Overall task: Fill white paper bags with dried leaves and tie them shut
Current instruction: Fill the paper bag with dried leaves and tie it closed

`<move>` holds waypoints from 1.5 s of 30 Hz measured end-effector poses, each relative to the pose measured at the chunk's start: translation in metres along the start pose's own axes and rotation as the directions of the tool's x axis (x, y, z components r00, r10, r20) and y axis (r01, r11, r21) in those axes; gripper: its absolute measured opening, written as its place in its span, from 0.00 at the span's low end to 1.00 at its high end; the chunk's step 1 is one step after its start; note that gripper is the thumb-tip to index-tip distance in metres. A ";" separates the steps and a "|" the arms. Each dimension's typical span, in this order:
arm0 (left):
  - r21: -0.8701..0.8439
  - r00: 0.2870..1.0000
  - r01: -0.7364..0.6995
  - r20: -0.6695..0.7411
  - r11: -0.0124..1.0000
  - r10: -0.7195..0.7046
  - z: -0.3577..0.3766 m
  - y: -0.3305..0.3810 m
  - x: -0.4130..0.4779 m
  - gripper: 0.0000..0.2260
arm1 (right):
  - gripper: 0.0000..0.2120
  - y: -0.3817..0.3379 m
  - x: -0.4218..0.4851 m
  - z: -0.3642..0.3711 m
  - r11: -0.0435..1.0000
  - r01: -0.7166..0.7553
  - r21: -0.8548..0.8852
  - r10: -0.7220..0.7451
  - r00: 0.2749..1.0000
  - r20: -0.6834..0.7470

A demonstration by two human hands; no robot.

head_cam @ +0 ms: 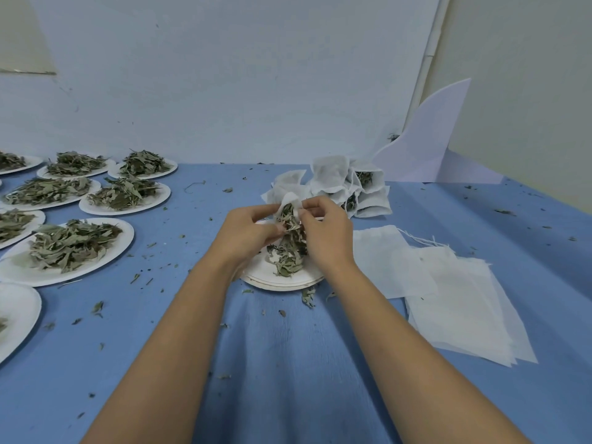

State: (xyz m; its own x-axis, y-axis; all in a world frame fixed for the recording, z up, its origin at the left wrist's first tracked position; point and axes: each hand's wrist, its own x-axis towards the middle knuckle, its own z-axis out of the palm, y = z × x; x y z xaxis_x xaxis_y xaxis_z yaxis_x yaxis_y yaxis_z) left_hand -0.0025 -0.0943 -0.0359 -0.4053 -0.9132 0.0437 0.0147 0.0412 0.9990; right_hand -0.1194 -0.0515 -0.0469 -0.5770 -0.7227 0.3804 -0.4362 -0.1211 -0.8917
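Both hands are meeting mid-frame over a plate [275,281]. The left hand [250,232] is pinching the left edge of a bag [290,200] and the right hand [323,233] is pinching its right rim, fingers curled. Between them, leaves [291,251] are hanging from the bag down to the plate. Filled bags [349,187] are lying heaped just behind. Empty bags [455,296] are lying stacked at right, and full plates [70,248] are sitting at left on the blue surface [288,363].

Two hands [246,232], nine plates [123,240].
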 end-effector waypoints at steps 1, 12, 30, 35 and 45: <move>0.001 1.000 -0.015 -0.011 1.000 0.015 0.001 -0.002 0.000 0.19 | 0.03 0.000 0.000 0.000 1.000 0.001 0.013 -0.001 1.000 0.004; 0.306 0.912 -0.186 -0.300 0.934 0.280 0.000 -0.010 0.000 0.05 | 0.09 -0.006 -0.002 0.005 0.984 -0.031 0.175 0.008 0.992 0.129; 0.109 0.895 -0.151 -0.407 0.982 0.183 -0.009 -0.012 0.006 0.08 | 0.33 -0.026 0.012 -0.046 0.916 0.111 -0.384 0.229 0.642 0.731; 0.037 0.848 -0.163 -0.506 0.986 0.159 -0.012 -0.013 0.009 0.08 | 0.41 -0.021 0.012 -0.044 0.848 0.244 -0.470 0.271 0.562 0.781; -0.151 0.839 -0.196 -0.537 0.969 0.086 -0.015 -0.011 0.011 0.08 | 0.16 -0.001 0.005 -0.019 0.817 0.364 -0.447 -0.013 0.787 0.617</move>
State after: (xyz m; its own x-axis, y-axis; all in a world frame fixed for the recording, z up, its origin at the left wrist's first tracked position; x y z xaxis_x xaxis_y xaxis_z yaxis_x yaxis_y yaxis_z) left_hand 0.0068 -0.1111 -0.0469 0.1520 -0.9805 0.1245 0.2315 0.1578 0.9600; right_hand -0.1350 -0.0420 -0.0397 -0.0225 -0.9869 0.1595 -0.8752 -0.0577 -0.4803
